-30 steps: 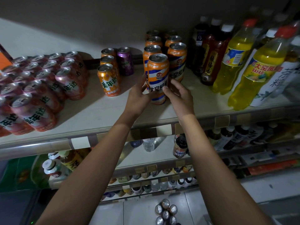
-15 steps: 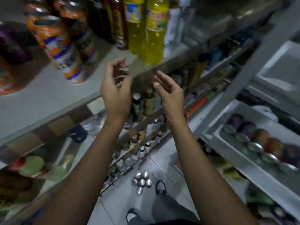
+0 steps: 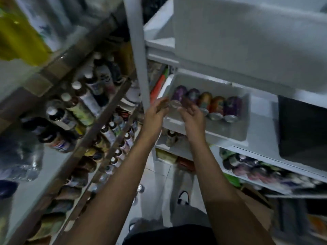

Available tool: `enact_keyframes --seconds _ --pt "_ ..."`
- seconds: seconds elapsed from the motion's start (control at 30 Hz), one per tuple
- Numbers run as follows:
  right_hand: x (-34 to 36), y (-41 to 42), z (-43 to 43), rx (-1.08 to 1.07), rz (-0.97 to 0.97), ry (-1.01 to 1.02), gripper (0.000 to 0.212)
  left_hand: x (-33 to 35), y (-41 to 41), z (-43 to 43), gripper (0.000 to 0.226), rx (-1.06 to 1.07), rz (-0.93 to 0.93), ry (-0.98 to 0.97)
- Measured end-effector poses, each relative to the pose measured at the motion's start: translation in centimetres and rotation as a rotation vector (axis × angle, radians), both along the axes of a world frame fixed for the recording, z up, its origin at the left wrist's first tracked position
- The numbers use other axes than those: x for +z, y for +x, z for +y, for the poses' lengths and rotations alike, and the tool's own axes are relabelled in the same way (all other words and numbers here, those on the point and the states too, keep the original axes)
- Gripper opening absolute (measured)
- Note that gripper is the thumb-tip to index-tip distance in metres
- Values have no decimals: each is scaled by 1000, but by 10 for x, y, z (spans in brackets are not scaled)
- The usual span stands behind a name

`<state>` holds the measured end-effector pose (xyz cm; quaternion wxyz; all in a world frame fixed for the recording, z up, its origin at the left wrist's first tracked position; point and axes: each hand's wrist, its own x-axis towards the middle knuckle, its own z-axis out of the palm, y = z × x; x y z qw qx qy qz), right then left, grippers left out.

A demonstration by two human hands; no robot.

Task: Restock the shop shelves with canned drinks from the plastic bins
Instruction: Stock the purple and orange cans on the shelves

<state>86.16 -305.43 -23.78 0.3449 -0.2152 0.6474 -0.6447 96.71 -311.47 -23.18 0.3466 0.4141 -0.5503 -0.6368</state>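
**Shop aisle, both hands at the bin for another can**

Head view: dim shop aisle, tilted and blurred. Tiered shelves run down the left side, crowded with bottles, and a yellow bottle shows at the top left corner. A pale upright post divides these shelves from a white rack on the right. On that rack sits a white plastic bin, tipped towards the camera, with a larger white bin above it and packaged goods on the rack level below.

Canned drinks lie side by side in the plastic bin, purple and orange, tops towards the front wall. The left hand and the right hand reach to the bin's left end. Their fingers are extended and apart, one hand on each side of the leftmost can. Neither hand is clamped on anything, and the blur hides whether the fingertips touch the can.

By the look of it this is the fetch half of a restocking round. A row of cans is left in the bin, so several trips to the shelves remain. How much room the shelves have left cannot be judged from this angle.
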Motion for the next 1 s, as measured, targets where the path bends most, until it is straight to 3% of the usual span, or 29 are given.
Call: enact_keyframes --seconds 0.17,0.4,0.5,0.67,0.77,1.0 --pt "-9 -51 20 -58 24 7 43 -5 -52 19 42 -61 -58 -33" --pt "-22 -95 37 -171 -92 22 38 -15 -109 31 43 -145 -105 -15" --pt "-30 -116 47 -241 -104 45 44 -27 -129 37 41 -195 -163 22" --pt "-46 -156 55 -273 -13 275 61 -47 -165 44 40 -316 -329 16" --pt "-50 -172 56 -315 -110 313 69 -51 -193 40 51 -388 -413 0" --pt "-44 -185 41 -399 -335 307 43 -75 -243 24 34 -535 -459 -110"
